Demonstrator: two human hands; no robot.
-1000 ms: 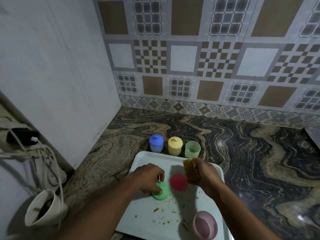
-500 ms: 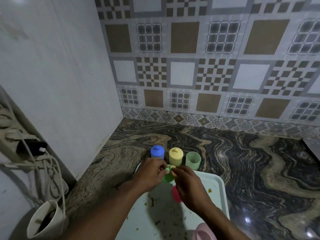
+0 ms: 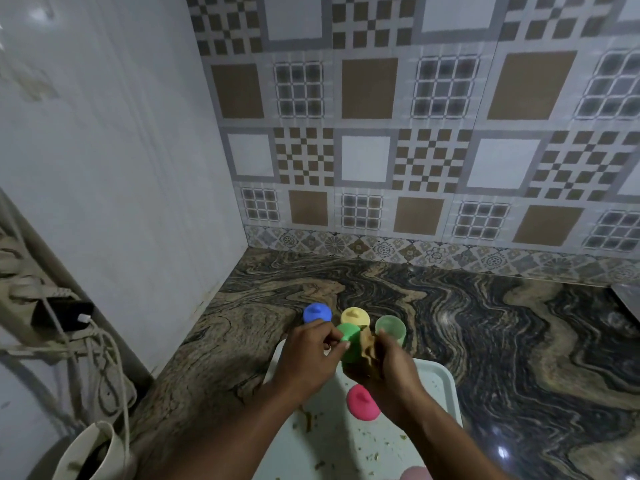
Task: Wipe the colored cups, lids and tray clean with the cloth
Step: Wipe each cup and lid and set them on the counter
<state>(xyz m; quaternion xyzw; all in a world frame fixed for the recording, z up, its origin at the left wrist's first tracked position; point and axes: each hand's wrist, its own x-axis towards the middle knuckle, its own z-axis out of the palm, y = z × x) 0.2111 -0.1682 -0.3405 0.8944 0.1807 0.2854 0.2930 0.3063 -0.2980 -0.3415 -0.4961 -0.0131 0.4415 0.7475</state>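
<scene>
The white tray (image 3: 437, 388) lies on the marbled worktop (image 3: 526, 344), its near part running out of the bottom of the view. Over the tray's far edge, the left hand (image 3: 307, 356) has its grip pinched on the rim of the green lid (image 3: 349, 345), held up off the tray. The right hand (image 3: 393, 374) has its grip curled round the brown cloth (image 3: 367, 348), which presses against the lid's right side. Just beyond the tray's far edge three cups stand in a close row: the blue cup (image 3: 317, 313) and yellow cup (image 3: 355, 317), both lidded, and the open green cup (image 3: 391, 328), very near the right knuckles. On the tray, just under the right wrist, lies the pink lid (image 3: 362, 402); scattered crumbs (image 3: 308, 422) speckle the surface toward its near end, where a pink cup (image 3: 414, 474) is cut off by the frame. Right of the tray the worktop runs broad and bare to the tiled wall (image 3: 367, 161). Left of the tray only a narrow strip lies before the plain side wall (image 3: 121, 168).
</scene>
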